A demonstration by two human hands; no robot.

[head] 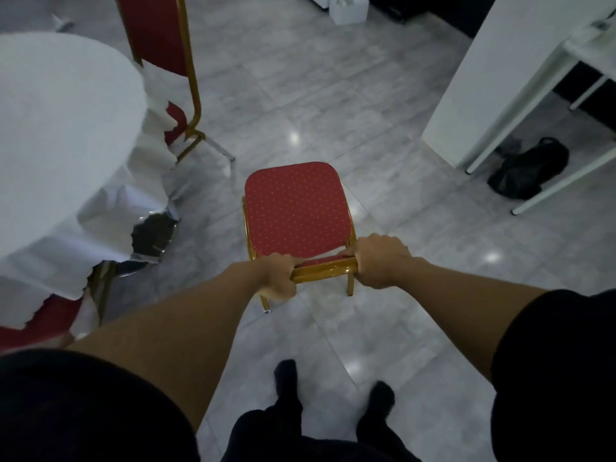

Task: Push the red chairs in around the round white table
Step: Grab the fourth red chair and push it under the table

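Both hands grip the gold top rail of a red chair (295,210): left hand (278,276) wrapped around the rail's left end, right hand (380,261) clenched over its right end, fingers curled under. Arms reach forward, nearly straight. Chair seat, red with small pale dots, lies just beyond the hands, seen from above; gold legs show below the rail. Chair stands out on the tiled floor (333,95), well apart from the round white table (60,128).

Table sits to the left of the left hand, draped in a white cloth (100,211) with a torn lower edge; a shiny metal base shows through the gap. Second red chair (160,38) beyond the table, far ahead and left of the hands, its seat partly under the cloth. Third red seat (40,325) near the left forearm, tucked at the table's near edge, mostly hidden.

To the right of the right hand and farther off: a white table (500,78) with thin white legs, a black bag (530,168) on the floor beneath it. Person's dark shoes below the hands.
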